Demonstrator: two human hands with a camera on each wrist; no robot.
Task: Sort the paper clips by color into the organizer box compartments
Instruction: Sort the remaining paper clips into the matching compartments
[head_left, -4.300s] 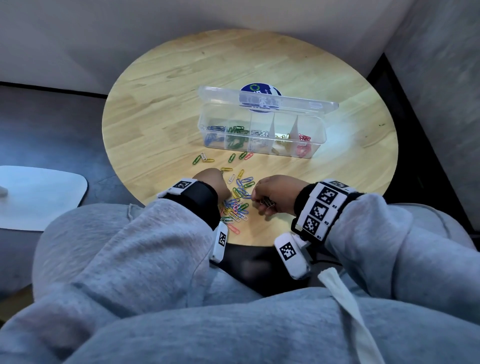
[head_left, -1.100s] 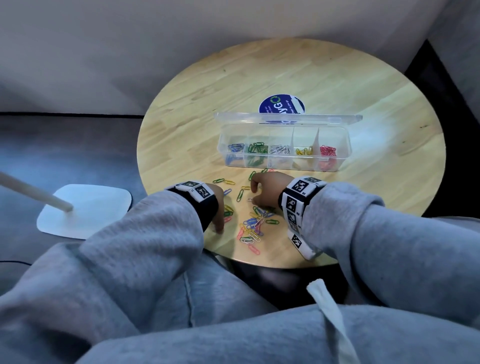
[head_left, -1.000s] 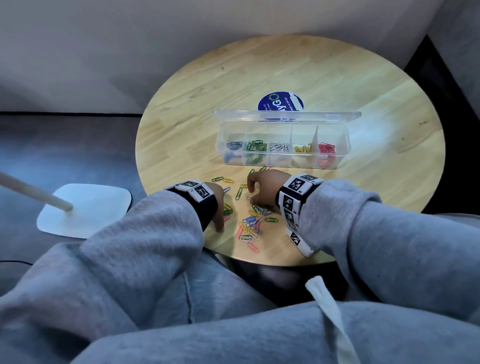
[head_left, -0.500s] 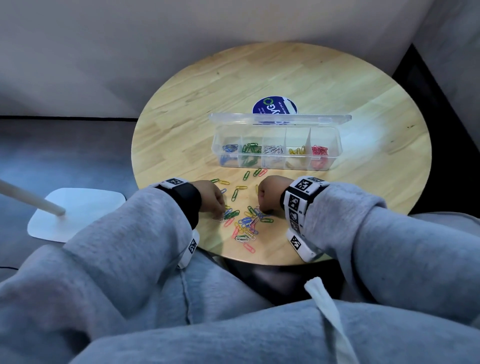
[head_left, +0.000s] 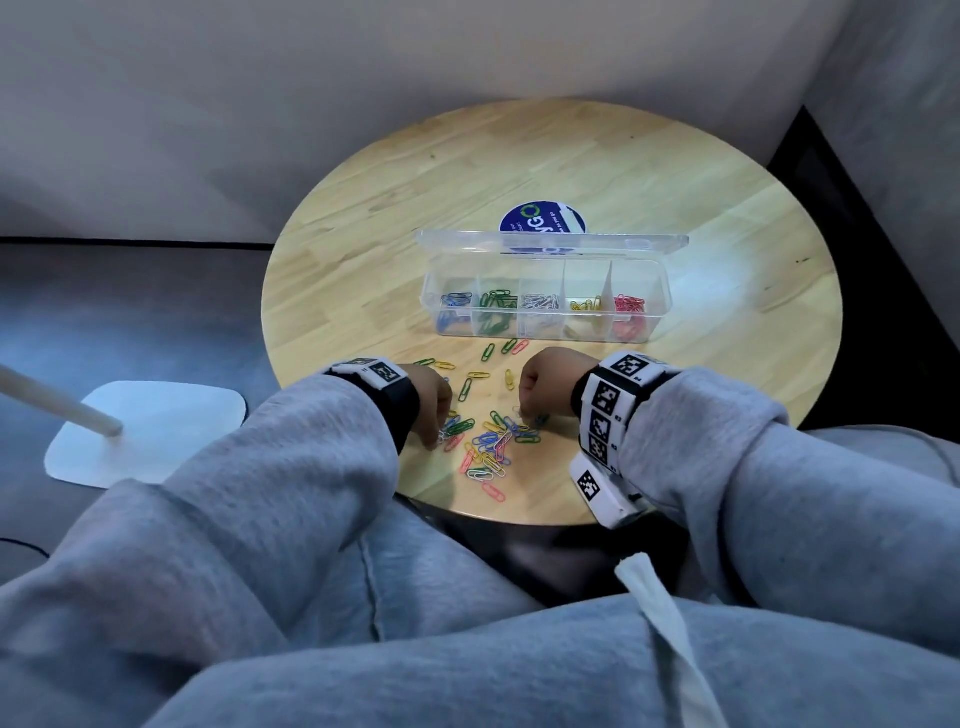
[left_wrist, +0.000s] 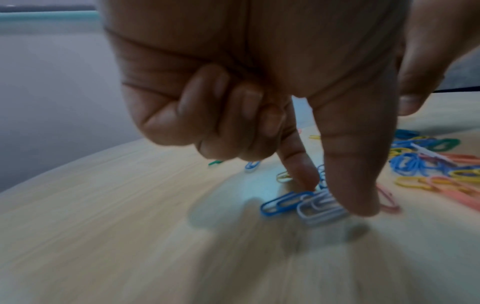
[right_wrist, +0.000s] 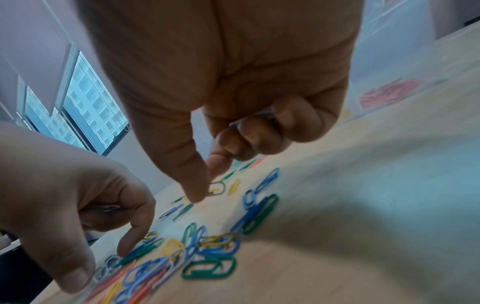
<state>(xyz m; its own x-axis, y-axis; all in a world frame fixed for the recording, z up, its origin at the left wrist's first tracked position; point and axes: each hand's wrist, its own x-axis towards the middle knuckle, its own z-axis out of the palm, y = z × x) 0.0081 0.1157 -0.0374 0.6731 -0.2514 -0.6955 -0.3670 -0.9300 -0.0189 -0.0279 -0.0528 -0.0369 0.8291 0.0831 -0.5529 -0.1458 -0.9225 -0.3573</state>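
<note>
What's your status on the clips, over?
Left hand pinching white clips; right hand holding silver clips. Loose pile unsorted. Box open, nothing blocking.

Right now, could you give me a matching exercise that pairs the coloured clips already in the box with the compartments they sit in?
Column 1:
1. blue clips
2. green clips
3. white clips
4. red clips

Column 2:
A. middle compartment
B. far right compartment
C. far left compartment
D. second compartment from the left

All sit in the organizer box, seen from the head camera.

Pairs: 1-C, 2-D, 3-A, 4-B
</note>
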